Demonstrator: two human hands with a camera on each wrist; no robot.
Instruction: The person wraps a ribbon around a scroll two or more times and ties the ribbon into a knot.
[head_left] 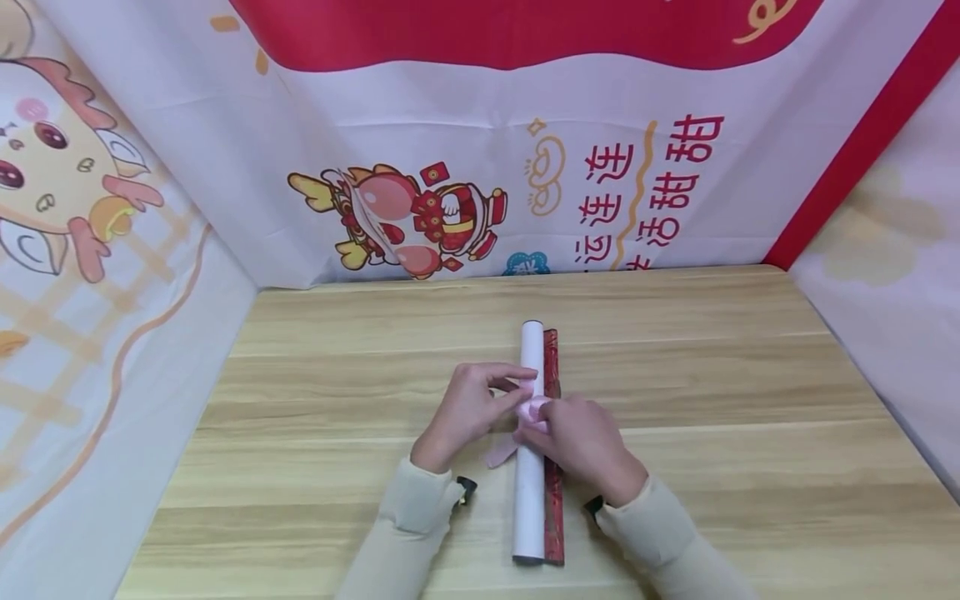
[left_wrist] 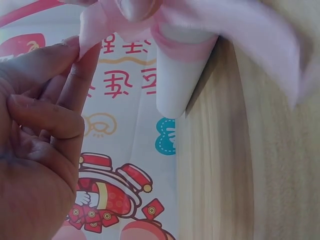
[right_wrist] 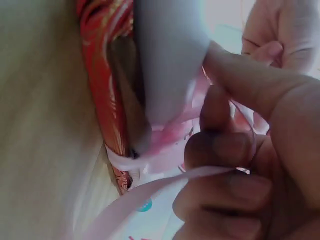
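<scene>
A long white roll lies lengthwise on the table, with a narrow red patterned bar along its right side. Pink ribbon goes round the roll's middle; in the right wrist view the ribbon also wraps the red patterned bar. My left hand pinches part of the ribbon between thumb and fingers, left of the roll. From the right, my right hand curls its fingers round another part of it. One loose ribbon tail hangs to the left. The knot area is partly hidden by my fingers.
The wood-grain table spreads out on both sides of the roll. A white cloth backdrop with red cartoon prints and lettering stands behind it, and printed cloth walls close in the left and right sides.
</scene>
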